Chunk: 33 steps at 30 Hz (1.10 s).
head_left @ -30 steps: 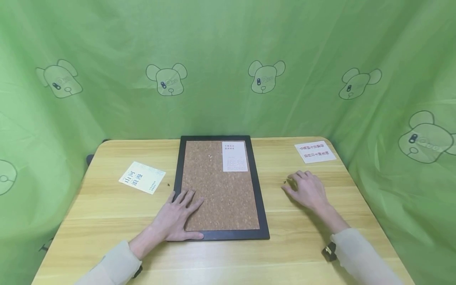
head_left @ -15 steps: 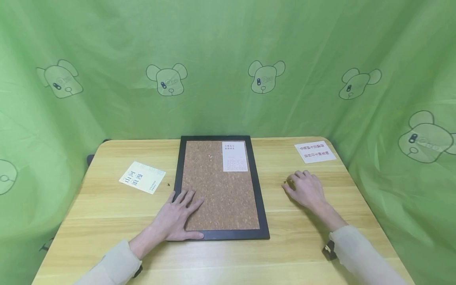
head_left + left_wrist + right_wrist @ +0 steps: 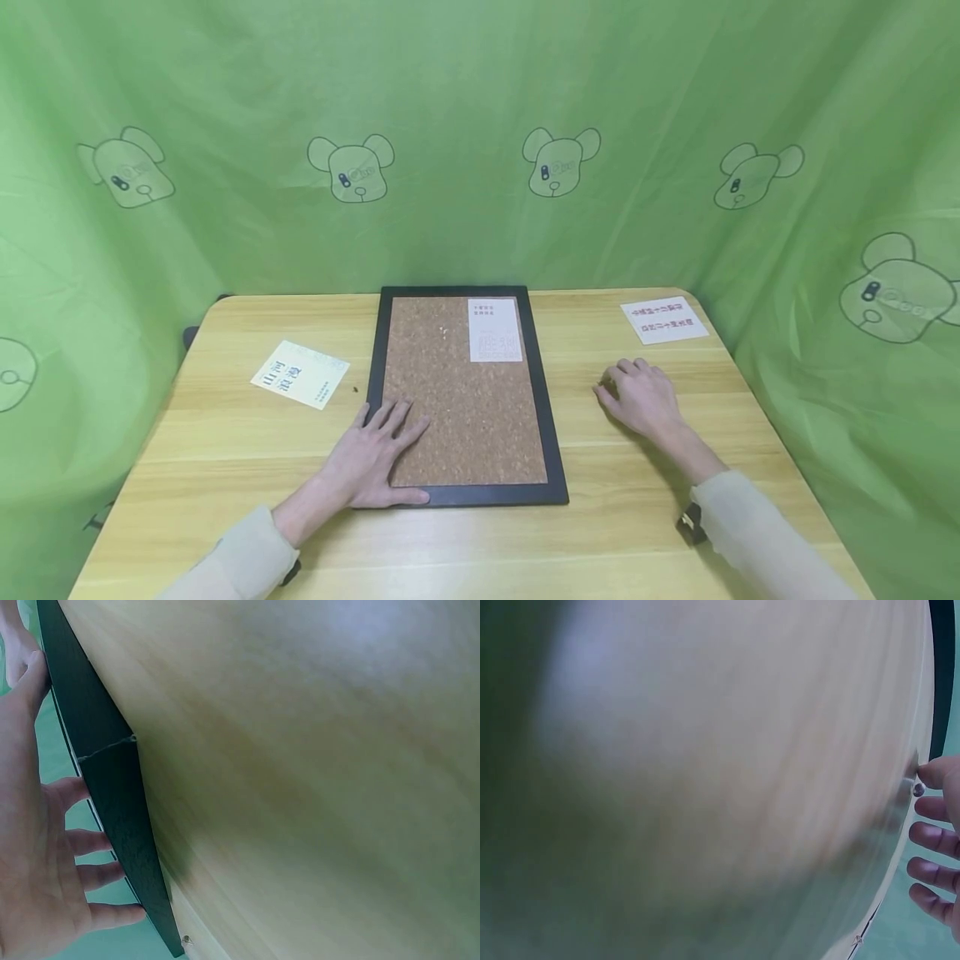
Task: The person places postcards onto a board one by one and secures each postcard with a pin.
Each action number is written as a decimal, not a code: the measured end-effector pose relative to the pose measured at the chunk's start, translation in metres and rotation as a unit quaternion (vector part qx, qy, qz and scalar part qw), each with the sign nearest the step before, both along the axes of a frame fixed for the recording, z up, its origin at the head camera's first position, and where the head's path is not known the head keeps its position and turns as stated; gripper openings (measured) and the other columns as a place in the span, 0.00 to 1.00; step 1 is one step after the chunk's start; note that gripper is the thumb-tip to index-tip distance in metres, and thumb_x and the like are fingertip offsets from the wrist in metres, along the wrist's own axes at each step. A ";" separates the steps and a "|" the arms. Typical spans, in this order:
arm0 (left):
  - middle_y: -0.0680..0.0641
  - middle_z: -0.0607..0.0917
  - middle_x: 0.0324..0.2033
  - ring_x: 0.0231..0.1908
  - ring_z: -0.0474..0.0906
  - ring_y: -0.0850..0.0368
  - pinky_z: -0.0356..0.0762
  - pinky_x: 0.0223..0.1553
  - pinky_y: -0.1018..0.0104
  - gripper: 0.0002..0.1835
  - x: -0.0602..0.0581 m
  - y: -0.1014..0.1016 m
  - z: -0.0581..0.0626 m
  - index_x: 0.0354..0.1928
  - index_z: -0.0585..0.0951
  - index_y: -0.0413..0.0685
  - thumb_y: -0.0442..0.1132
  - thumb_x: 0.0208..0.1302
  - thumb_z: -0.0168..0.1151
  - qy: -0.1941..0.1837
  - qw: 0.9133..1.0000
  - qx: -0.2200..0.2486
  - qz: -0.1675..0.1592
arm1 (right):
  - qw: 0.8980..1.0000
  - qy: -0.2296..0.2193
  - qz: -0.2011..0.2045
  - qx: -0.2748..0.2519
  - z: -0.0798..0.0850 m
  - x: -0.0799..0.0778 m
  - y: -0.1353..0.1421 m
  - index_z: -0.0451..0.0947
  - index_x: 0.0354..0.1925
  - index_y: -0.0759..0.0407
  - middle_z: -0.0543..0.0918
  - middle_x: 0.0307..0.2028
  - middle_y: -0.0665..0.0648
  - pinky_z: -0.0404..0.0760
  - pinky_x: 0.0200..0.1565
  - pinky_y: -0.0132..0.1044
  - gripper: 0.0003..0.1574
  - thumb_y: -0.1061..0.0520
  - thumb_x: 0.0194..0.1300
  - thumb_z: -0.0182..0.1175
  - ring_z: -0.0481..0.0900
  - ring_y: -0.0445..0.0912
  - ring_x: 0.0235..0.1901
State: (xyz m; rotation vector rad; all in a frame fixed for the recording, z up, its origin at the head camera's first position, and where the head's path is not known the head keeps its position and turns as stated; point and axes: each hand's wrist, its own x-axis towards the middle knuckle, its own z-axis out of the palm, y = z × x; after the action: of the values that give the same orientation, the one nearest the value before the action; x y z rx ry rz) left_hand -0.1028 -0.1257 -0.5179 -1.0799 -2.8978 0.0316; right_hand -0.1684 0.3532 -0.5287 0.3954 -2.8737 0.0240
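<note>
My left hand [image 3: 375,462] rests on the lower left corner of a cork board [image 3: 465,417] with a black frame [image 3: 557,454]; the fingers are spread over the cork, and the thumb lies on the near frame edge. In the left wrist view those fingers [image 3: 97,877] reach over the frame's side. Right of the board, my right hand [image 3: 641,400] is low over the table with curled fingers. A small round metallic thumbtack [image 3: 919,790] sits between its thumb and index fingertips, pinched there at the table surface. From the head view the tack is mostly hidden.
A white card [image 3: 495,331] lies on the board's upper right. Another card with blue characters [image 3: 300,375] is on the table to the left, beside a tiny dark tack [image 3: 356,389]. A card with red characters [image 3: 664,320] lies at the far right. Green curtain [image 3: 450,233] surrounds the table.
My right hand's fingers have drawn in slightly around the thumbtack, which showed beside them before. The left hand, board and cards have stayed in place.
</note>
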 end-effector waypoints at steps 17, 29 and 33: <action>0.36 0.68 0.79 0.77 0.67 0.34 0.71 0.72 0.31 0.60 0.000 0.000 0.001 0.81 0.66 0.59 0.88 0.55 0.52 -0.008 1.000 -0.001 0.003 | 1.000 -0.013 -0.002 0.001 0.002 0.000 -0.001 0.89 0.40 0.58 0.88 0.39 0.60 0.83 0.41 0.53 0.15 0.47 0.68 0.68 0.81 0.56 0.39; 0.36 0.68 0.78 0.77 0.67 0.35 0.70 0.72 0.31 0.59 0.000 0.000 0.000 0.81 0.66 0.59 0.88 0.55 0.51 -0.006 1.000 -0.004 0.004 | 1.000 -0.006 0.003 -0.003 0.001 -0.003 -0.005 0.89 0.39 0.58 0.88 0.38 0.59 0.83 0.40 0.53 0.11 0.51 0.67 0.69 0.81 0.56 0.38; 0.36 0.69 0.78 0.77 0.68 0.34 0.71 0.72 0.30 0.59 0.000 0.000 0.000 0.81 0.66 0.59 0.88 0.55 0.51 -0.003 1.000 -0.002 0.003 | 1.000 -0.003 0.003 -0.007 0.001 -0.004 -0.006 0.89 0.39 0.58 0.88 0.38 0.59 0.83 0.39 0.52 0.11 0.52 0.67 0.69 0.81 0.55 0.37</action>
State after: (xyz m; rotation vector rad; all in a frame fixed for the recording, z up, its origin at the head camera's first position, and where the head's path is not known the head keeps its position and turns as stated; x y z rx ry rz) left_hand -0.1023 -0.1258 -0.5177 -1.0754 -2.9075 0.0348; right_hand -0.1721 0.3474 -0.5274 0.4009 -2.8765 0.0468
